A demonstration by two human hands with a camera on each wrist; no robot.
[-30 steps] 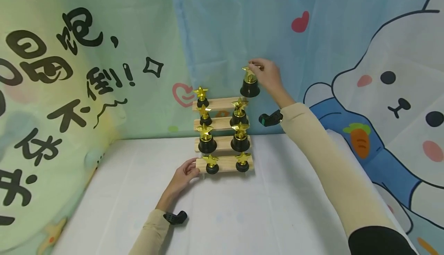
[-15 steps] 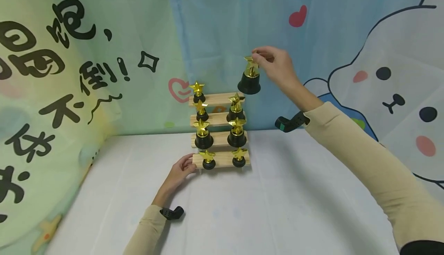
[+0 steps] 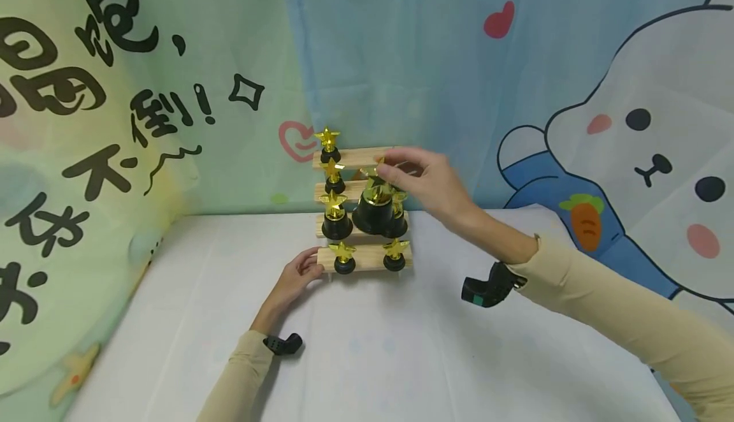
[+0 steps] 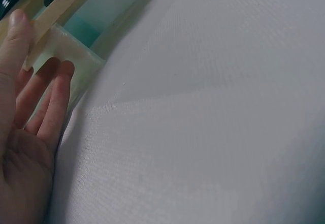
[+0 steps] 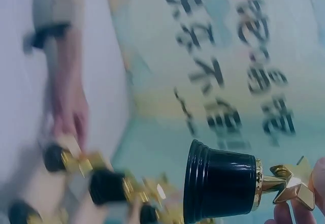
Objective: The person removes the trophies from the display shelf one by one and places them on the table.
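My right hand (image 3: 427, 183) pinches a trophy cup (image 3: 373, 217) by its gold star. The trophy has a gold stem and a wide black base, and hangs upright in front of the right side of a tiered wooden rack (image 3: 369, 258). In the right wrist view, fingertips (image 5: 300, 213) hold the star of that trophy (image 5: 221, 181). My left hand (image 3: 295, 278) holds the left end of the lowest plank. In the left wrist view, its thumb lies on the wood and its fingers touch the clear side panel (image 4: 84, 59).
Smaller star trophies stand on the rack: one at the top left (image 3: 329, 154), others down the left column, and one at the lowest right (image 3: 394, 262). The held trophy overlaps those on the middle right. A printed cloth backdrop (image 3: 459, 90) hangs close behind, above the white tabletop (image 3: 367, 345).
My right hand has first lifted the trophy up off the top right, then brought it down and left in front of the rack. The left hand stays on the lowest plank.
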